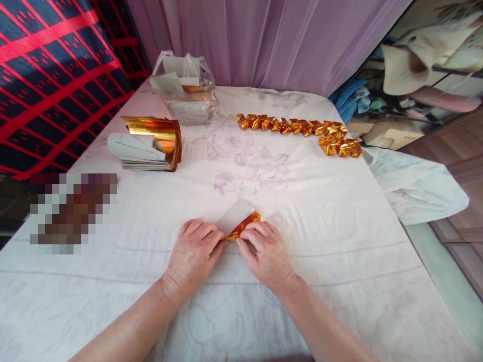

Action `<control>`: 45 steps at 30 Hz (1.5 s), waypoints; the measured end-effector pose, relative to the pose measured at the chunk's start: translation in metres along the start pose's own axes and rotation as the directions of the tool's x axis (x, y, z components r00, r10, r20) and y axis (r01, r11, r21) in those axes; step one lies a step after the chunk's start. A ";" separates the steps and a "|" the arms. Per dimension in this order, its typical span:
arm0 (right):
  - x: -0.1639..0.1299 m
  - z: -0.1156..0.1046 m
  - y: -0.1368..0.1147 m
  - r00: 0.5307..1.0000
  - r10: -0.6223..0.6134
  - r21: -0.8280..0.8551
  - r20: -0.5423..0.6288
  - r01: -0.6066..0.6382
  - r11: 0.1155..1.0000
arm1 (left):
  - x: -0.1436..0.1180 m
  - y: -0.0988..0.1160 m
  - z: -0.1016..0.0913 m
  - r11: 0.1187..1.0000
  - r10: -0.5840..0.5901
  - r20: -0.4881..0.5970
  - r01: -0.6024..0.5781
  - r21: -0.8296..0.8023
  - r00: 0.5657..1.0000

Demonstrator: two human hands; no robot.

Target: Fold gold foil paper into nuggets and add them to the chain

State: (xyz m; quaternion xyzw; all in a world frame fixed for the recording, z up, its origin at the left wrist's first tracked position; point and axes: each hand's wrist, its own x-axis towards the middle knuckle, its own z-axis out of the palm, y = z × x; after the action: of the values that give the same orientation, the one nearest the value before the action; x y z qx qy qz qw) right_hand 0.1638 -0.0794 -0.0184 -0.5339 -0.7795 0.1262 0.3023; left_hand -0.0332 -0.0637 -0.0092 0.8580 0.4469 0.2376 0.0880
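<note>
A sheet of foil paper (236, 215), pale on one face and shiny gold on the other, lies on the cloth between my hands. Its near edge is folded over, so a gold strip shows. At the fold's left end, my left hand (198, 246) pinches the paper between thumb and fingers. My right hand (266, 251) grips the gold strip towards its right end, thumb below and fingers bent over it. The fingers partly cover the fold.
Curled foil sheets (151, 146) stand in a stack at the left, with a clear plastic bag (184, 90) of more sheets behind. Folded gold foil pieces (294, 125) form a row at the back right. A white bag (418, 183) hangs by the right edge. A blurred patch covers something at the left.
</note>
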 end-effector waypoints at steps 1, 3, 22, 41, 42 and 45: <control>0.000 0.000 0.000 1.000 0.006 0.001 0.002 -0.006 1.000 | 0.000 0.000 0.000 1.000 -0.004 -0.002 0.004 0.003 1.000; 0.000 0.000 -0.001 1.000 0.020 0.000 0.005 -0.020 1.000 | 0.001 0.001 0.000 1.000 -0.012 -0.003 0.012 0.008 1.000; 0.005 0.001 0.001 0.999 0.024 -0.046 0.023 -0.023 0.999 | -0.013 0.013 -0.010 0.969 0.155 0.070 -0.165 0.184 0.985; 0.006 0.002 0.001 0.998 0.054 -0.034 0.013 -0.053 0.998 | -0.014 0.014 -0.004 0.972 0.141 0.076 -0.152 0.179 0.987; 0.006 0.002 0.001 0.998 0.058 -0.034 0.013 -0.058 0.998 | -0.014 0.014 -0.004 0.972 0.138 0.077 -0.150 0.179 0.987; 0.005 0.003 0.001 0.997 0.072 -0.035 0.021 -0.071 0.997 | -0.014 0.014 -0.004 0.973 0.124 0.094 -0.140 0.181 0.988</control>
State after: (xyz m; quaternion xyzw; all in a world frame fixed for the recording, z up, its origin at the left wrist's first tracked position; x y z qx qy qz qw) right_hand 0.1615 -0.0740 -0.0194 -0.5650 -0.7654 0.1296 0.2795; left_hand -0.0315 -0.0837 -0.0050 0.8992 0.4053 0.1644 0.0092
